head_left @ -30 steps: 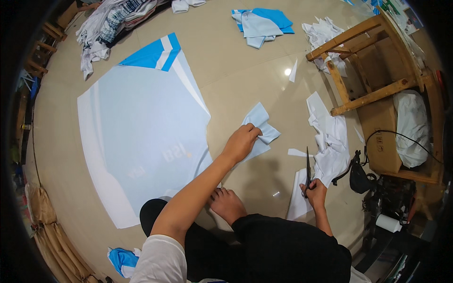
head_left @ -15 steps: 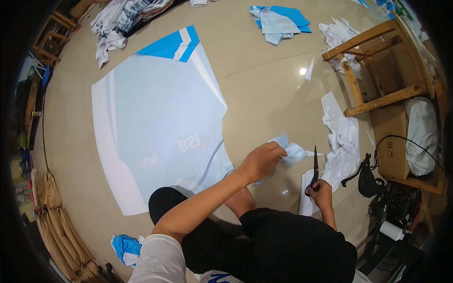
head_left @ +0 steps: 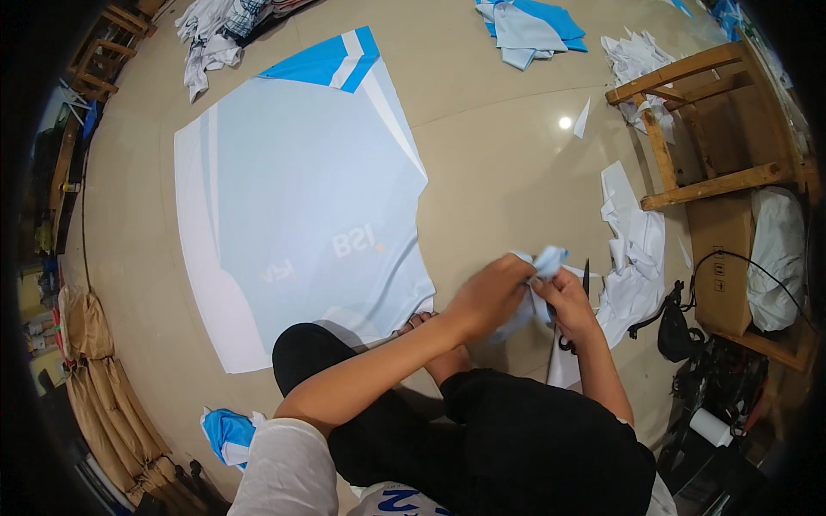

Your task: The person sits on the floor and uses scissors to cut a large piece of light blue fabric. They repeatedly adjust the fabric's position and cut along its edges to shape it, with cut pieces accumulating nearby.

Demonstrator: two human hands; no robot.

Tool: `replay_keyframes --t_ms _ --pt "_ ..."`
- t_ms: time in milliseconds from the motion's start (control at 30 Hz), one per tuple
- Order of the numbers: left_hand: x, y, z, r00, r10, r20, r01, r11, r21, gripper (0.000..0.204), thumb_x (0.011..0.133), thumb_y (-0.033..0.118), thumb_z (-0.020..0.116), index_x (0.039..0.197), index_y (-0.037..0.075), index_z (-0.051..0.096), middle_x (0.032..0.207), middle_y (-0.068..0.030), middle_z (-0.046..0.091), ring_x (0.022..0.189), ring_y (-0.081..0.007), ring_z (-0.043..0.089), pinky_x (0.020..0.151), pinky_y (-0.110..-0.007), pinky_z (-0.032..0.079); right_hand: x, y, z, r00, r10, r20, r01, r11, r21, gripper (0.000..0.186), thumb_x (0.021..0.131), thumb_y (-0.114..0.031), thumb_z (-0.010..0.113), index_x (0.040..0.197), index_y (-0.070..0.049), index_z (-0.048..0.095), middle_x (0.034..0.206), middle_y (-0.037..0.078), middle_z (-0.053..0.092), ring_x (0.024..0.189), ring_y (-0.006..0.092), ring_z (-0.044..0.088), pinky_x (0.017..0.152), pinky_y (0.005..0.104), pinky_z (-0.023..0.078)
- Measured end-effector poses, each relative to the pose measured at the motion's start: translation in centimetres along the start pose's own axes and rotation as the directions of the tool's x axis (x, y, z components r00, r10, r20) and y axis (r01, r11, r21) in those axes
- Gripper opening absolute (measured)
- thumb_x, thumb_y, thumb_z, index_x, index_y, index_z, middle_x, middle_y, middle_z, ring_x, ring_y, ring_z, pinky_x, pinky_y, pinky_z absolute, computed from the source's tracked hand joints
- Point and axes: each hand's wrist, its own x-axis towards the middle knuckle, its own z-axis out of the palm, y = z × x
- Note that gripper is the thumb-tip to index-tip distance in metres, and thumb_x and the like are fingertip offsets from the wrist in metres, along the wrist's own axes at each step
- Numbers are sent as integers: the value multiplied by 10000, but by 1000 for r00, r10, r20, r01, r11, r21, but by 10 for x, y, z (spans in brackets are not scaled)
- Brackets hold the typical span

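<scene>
Both hands meet at a crumpled piece of light blue fabric, held a little above the floor. My left hand is closed round it, with part of the cloth hanging below. My right hand pinches its right side between thumb and fingers. Behind my right hand show the dark scissors, blades pointing away; the hand covers their middle, and whether they rest on the floor is unclear. To the left, a large light blue and white fabric panel lies spread out, its far corner folded over to bright blue.
White fabric scraps lie right of my hands. A wooden stool frame and a cardboard box stand at the right. Folded blue pieces and a clothes pile lie at the back; a blue-white bundle lies near left.
My right hand has come off the scissors' handles and up to the light blue fabric, which both hands now grip. The whole view has shifted slightly.
</scene>
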Motion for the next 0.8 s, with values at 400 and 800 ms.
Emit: replay_keyframes --t_ms 400,800 --pt "-10 -67 -69 909 -305 -283 416 713 564 413 995 389 759 1126 26 612 1076 -157 709 959 -338 707 786 -480 538 238 -234 -79 765 -447 -463 443 888 -124 382 1063 -343 706 1330 -69 707 1160 56 742 1053 203 683 900 355 522" --pt "-70 -65 -49 797 -564 -216 483 380 789 447 943 472 750 1024 40 672 843 -137 741 800 -365 759 735 -495 552 236 -26 120 906 -418 72 316 552 -772 435 899 -189 861 1253 1 696 1112 187 758 1037 358 738 912 460 591"
